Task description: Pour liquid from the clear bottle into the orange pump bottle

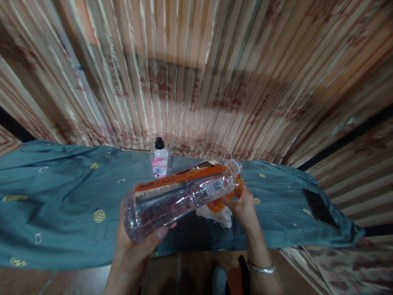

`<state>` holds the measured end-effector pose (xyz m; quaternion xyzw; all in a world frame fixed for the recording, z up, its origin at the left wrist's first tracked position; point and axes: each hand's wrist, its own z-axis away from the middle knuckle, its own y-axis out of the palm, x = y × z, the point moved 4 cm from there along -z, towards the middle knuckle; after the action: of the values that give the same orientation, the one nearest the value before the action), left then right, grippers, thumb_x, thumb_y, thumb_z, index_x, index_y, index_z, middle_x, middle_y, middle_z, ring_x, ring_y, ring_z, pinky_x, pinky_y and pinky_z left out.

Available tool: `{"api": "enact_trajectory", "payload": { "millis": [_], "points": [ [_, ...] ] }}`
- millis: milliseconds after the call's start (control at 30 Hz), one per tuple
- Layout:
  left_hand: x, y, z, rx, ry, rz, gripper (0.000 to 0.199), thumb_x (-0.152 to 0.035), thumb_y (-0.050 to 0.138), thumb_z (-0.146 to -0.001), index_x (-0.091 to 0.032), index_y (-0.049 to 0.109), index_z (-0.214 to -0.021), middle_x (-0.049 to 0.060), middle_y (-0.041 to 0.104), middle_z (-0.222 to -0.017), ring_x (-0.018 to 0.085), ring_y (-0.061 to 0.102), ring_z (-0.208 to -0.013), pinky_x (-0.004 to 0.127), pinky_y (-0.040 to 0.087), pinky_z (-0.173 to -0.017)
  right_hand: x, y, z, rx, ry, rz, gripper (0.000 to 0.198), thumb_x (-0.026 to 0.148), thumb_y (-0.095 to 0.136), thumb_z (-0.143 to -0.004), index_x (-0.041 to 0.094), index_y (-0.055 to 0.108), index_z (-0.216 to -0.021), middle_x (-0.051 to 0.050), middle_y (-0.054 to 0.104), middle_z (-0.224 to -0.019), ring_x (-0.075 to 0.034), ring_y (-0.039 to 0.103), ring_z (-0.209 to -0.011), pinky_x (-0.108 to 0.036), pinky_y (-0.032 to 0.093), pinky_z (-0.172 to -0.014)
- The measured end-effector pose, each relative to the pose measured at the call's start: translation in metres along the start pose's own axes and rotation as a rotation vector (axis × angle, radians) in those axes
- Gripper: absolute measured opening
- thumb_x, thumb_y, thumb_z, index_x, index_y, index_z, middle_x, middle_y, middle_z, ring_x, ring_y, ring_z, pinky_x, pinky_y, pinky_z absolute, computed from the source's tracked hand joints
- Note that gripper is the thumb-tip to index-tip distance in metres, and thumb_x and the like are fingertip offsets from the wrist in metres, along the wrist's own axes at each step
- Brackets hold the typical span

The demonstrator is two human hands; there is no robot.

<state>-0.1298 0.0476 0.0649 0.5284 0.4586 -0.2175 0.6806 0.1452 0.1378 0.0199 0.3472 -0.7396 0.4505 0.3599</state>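
Observation:
A large clear plastic bottle [181,196] with an orange label lies tilted across the middle, its mouth pointing up and right. My left hand [138,241] is wrapped round its base end. Beyond the mouth, my right hand [244,205] grips an orange see-through container [216,205], mostly hidden behind the clear bottle. The clear bottle's mouth is over or beside the container's top; whether they touch I cannot tell. Beneath the container lies a white frayed cloth [225,217].
A small bottle [160,162] with a black cap and pink label stands at the back of the table, left of centre. A dark phone [319,207] lies on the blue-green tablecloth [73,205] at the right. A striped curtain [190,82] hangs behind.

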Motion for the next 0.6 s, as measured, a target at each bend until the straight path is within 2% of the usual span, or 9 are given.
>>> {"api": "enact_trajectory", "payload": {
  "millis": [233, 367, 600],
  "points": [
    [0.0002, 0.0021, 0.0009, -0.006, 0.015, 0.018, 0.072, -0.020, 0.095, -0.057, -0.032, 0.067, -0.123, 0.001, 0.077, -0.111, 0.027, 0.077, -0.086, 0.033, 0.067, -0.059, 0.0012, 0.0000, 0.0005, -0.011, 0.008, 0.018, 0.066, 0.052, 0.086, -0.064, 0.020, 0.065, -0.117, -0.012, 0.080, -0.104, -0.033, 0.076, -0.094, -0.047, 0.060, -0.087],
    [-0.0002, 0.0032, 0.0018, -0.004, -0.009, 0.021, 0.075, -0.022, 0.097, -0.056, -0.032, 0.067, -0.124, 0.003, 0.077, -0.111, 0.029, 0.078, -0.087, 0.034, 0.067, -0.060, 0.0024, 0.0002, 0.0004, -0.002, 0.010, 0.025, 0.066, 0.054, 0.085, -0.065, 0.020, 0.065, -0.118, -0.012, 0.080, -0.102, -0.034, 0.076, -0.095, -0.047, 0.060, -0.087],
    [0.0012, 0.0013, 0.0013, -0.016, 0.013, 0.042, 0.074, -0.021, 0.099, -0.054, -0.031, 0.069, -0.120, 0.001, 0.077, -0.110, 0.027, 0.077, -0.086, 0.033, 0.068, -0.058, 0.0032, -0.0002, -0.0002, -0.001, 0.020, 0.020, 0.065, 0.057, 0.085, -0.063, 0.020, 0.065, -0.113, -0.012, 0.080, -0.100, -0.033, 0.076, -0.089, -0.045, 0.060, -0.081]
  ]
}}
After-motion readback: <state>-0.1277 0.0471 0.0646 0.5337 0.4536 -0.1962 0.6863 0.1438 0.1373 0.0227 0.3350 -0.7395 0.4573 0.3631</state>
